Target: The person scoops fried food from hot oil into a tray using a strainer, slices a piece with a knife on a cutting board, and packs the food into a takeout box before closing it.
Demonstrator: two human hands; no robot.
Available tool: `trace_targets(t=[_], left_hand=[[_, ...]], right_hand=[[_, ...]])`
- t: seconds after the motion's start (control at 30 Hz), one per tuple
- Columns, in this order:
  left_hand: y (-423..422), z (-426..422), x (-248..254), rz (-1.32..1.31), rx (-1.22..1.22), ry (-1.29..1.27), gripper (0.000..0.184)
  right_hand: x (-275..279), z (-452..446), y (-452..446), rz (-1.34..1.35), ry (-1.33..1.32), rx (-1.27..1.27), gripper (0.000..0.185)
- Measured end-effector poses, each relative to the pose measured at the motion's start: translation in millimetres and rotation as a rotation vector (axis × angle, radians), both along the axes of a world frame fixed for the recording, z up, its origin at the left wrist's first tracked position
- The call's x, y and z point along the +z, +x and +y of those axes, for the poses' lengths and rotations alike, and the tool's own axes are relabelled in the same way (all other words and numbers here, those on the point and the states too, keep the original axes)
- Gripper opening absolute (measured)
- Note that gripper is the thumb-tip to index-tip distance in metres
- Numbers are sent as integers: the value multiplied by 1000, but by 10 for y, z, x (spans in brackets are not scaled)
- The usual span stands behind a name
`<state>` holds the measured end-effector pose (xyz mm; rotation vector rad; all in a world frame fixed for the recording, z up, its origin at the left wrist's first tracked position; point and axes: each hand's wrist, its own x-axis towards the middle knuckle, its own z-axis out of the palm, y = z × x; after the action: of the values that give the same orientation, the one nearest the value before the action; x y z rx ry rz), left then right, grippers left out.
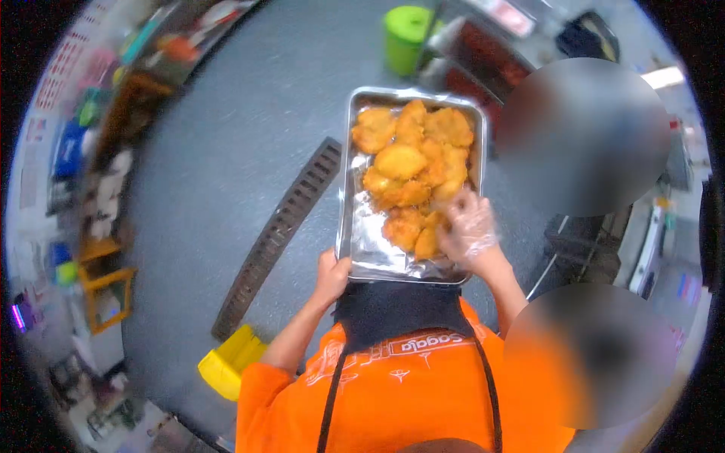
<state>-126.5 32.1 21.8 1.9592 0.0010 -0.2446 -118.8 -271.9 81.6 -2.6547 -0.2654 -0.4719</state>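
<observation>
While our left hand (332, 275) is supporting the rectangular, shiny silver metal tray (371, 240) at its near left corner, we are holding it above the grey floor (226, 143), just in front of a black cloth apron (393, 311). The left fingers are grasping the rim, with the thumb lying toward the inner side.

Contents: golden-orange, irregular fried pieces (400, 161) are lying inside the tray, some overlapping. They are filling the far part and running down the right side; the near left part is showing bare, reflective metal.

Our right hand (472, 230), wearing a clear plastic glove, is reaching over the right rim. Its fingers are curling at the near right pieces; blur is preventing a firm reading, so we cannot tell whether they are gripping one.

Surroundings: we are wearing an orange shirt (408, 392) under the apron. A long, dark slotted grate (279, 234) is running along the floor left of the tray. A yellow plastic object (230, 362) is resting near its closer end, and a bright green bin (408, 39) is standing beyond the tray.
</observation>
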Motion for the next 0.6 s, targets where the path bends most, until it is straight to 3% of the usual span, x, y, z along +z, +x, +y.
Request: trace_targets(t=[0.13,0.2,0.37,0.53,0.6], left_hand=[[-19,-174,-277,17,27,-18,19],[-110,-289,-310,-24,96,-52,19],[-390,-478,81,60,181,-63,23],[-612,-843,-332,57,265,-138,33],[-433,-803,-488,76,168,-133,35]], right_hand=[[-241,-225,122,52,-97,191,41],[-247,-341,163,111,-90,406,40],[174,-503,45,130,49,464,36],[179,-916,197,190,-14,496,36],[-13,-933,352,185,-83,549,38]])
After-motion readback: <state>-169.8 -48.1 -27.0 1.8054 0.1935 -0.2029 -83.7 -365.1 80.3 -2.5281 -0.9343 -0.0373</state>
